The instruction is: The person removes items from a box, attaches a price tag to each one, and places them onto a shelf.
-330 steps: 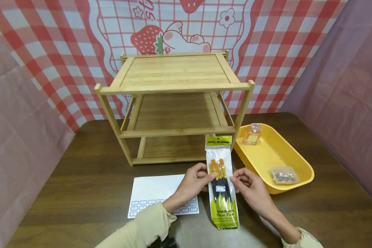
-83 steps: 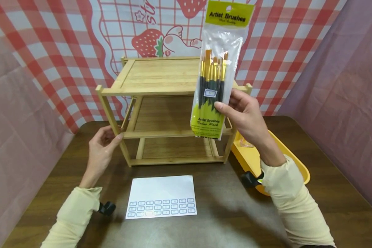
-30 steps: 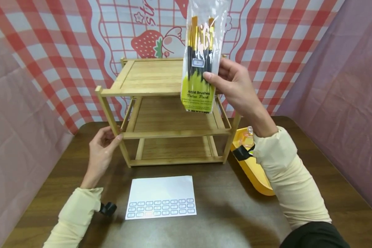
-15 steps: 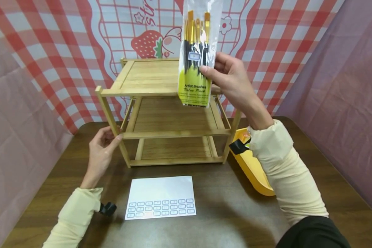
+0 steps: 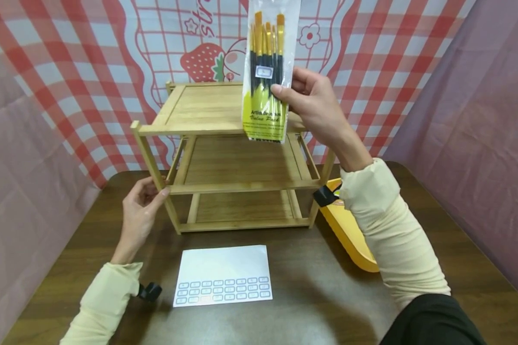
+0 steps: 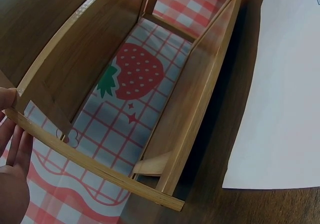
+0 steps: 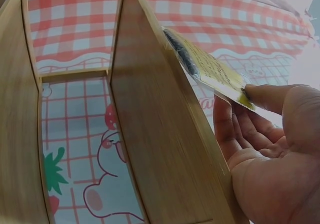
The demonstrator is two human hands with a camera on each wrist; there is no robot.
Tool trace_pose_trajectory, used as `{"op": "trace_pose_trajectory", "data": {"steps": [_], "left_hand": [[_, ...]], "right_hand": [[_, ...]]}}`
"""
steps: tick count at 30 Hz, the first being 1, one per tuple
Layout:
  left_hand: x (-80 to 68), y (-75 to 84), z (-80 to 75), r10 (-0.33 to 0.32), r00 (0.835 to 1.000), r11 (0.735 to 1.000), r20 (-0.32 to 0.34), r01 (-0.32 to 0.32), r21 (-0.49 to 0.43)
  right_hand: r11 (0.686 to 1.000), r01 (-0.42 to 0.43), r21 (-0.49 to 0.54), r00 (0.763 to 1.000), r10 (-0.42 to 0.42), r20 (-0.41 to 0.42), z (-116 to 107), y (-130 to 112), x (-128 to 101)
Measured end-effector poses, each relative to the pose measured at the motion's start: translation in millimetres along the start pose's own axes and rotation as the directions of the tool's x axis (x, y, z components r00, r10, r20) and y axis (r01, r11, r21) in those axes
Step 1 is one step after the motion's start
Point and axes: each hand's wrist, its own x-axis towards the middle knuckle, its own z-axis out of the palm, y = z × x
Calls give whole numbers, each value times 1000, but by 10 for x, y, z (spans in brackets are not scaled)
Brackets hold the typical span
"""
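A three-tier wooden shelf (image 5: 246, 187) stands at the back of the table. My left hand (image 5: 139, 213) grips its left front post at the middle tier; the left wrist view has the thumb (image 6: 7, 97) on one side of the wood and fingers on the other. Held upright in my right hand (image 5: 317, 103) is a clear pack of paintbrushes (image 5: 265, 57) with a small blue-framed sticker (image 5: 264, 72) on it. The pack overlaps the top tier in the head view, its upper end cut off. From the right wrist, the pack's bottom end (image 7: 210, 66) is near the shelf's top board (image 7: 155, 119).
A white sheet of blue-framed number labels (image 5: 224, 263) lies on the brown table (image 5: 86, 244) before the shelf. Right of the shelf, a yellow tray (image 5: 349, 235) is partly covered by my right sleeve. A red-checked cloth (image 5: 384, 72) hangs close behind.
Both hands held the brush pack low over the table at first. My left hand has since gone to the shelf post; my right has raised the pack and lately drifted left and slightly up.
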Motion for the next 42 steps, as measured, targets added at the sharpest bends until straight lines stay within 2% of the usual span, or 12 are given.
{"op": "trace_pose_trajectory", "data": {"steps": [8, 24, 34, 42], "left_hand": [[-9, -2, 6, -5, 1000, 1000, -2, 5, -4], [-15, 13, -1, -7, 1000, 1000, -6, 7, 20], [-8, 15, -2, -10, 1000, 1000, -7, 11, 21], [-9, 15, 5, -13, 1000, 1000, -5, 13, -1]], "right_hand": [[1000, -9, -5, 1000, 9, 18, 8, 18, 65], [996, -85, 17, 996, 84, 35, 42, 7, 209], [988, -137, -72, 989, 140, 40, 38, -4, 291], [981, -186, -52, 982, 188, 29, 56, -3, 340]]}}
